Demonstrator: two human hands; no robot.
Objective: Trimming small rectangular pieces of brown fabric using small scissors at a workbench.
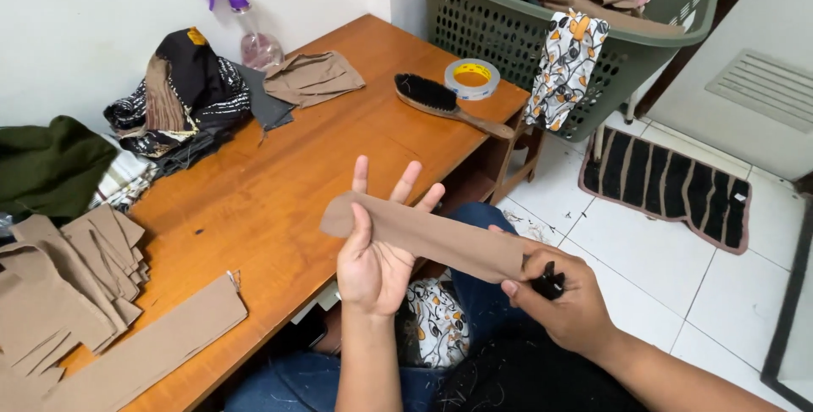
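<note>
A long tan fabric strip [440,243] stretches between my two hands above my lap. My left hand [377,247] lies palm up under the strip's left end, fingers spread, with the thumb pressing on the cloth. My right hand [563,298] pinches the strip's right end and also grips a small black tool [549,281], whose kind I cannot tell. Both hands hover just off the front edge of the wooden table [279,183].
Several cut tan fabric pieces [76,293] are stacked at the table's left. Dark patterned cloths [178,94], a spray bottle [254,35], a folded tan piece [313,77], a brush [445,100] and a tape roll [472,79] lie farther back. A green laundry basket [576,31] stands right; a striped mat [669,183] covers the tiled floor.
</note>
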